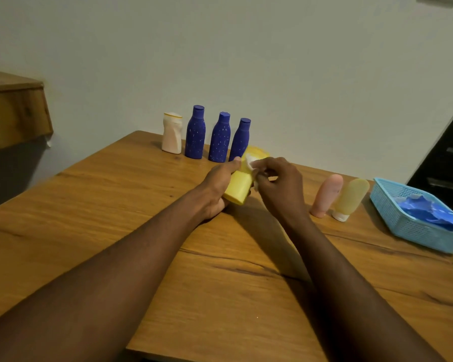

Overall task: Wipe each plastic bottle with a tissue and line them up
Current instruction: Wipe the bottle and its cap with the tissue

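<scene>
Open room: near half of the surface.
Far edge: bottle row blocks.
Right: two tubes, basket block.

Yellow bottle — white-flecked blue bottles — light-blue basket.

The left hand holds a yellow bottle while the right hand presses tissue against it.

Dim, warm, greenish cast. Soft light from the upper left: arm shadows fall right on the brown wooden surface. No glare. Right hand slightly motion-blurred. Wide-angle bowing toward the frame edges; compression softens detail.
</scene>
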Motion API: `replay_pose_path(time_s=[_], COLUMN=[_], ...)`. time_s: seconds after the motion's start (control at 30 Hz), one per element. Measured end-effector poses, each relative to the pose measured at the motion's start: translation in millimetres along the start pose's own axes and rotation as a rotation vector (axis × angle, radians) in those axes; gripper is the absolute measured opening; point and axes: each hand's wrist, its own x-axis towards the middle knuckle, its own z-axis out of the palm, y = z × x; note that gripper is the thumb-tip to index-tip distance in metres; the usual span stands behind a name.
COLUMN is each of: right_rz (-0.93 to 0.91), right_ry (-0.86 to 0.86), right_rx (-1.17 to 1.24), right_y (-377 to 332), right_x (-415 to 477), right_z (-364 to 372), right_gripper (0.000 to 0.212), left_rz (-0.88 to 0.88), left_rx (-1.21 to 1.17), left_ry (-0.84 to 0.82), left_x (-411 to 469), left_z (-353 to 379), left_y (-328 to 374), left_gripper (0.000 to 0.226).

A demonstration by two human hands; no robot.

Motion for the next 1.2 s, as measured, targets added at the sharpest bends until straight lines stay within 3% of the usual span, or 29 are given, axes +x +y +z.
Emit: replay_pose_path(time_s=[0.2,0.43,0.53,0.73,0.87,1.03,1.2], right_rz=[0.117,0.040,0.016,0.100,0.172,0.220,0.159], right_ry=[0.166,-0.227,-0.279,-0.103,0.049,0.174,0.126], right_rx=[0.092,0.129,0.148,0.220,0.250,0.255,0.161], right_y=[9,-10,-15,-11,-1,4,2], right_x=[5,-9,-8,-6,-1,3,2], right_z=[-11,5,5,3,4,0,-3], right_gripper=[0.022,0.016,0.016,0.016,0.018,0.016,0.012], left_rz=[0.001,0.130,0.154,0.060,0.053,0.013,0.014], left_rx=[0.106,0.192,0.211,0.234,0.244,0.276,0.225], left_ry=[-0.049,0.130,0.131,-0.091,-0.237,-0.262,-0.237], left_x=[-2,4,3,-3,-4,-7,-11], left_z=[7,-6,-11,-2,-2,5,5], left_y=[-3,1,5,6,1,-4,0], left_gripper=[0.040,0.037,0.037,0.069,0.065,0.069,0.065])
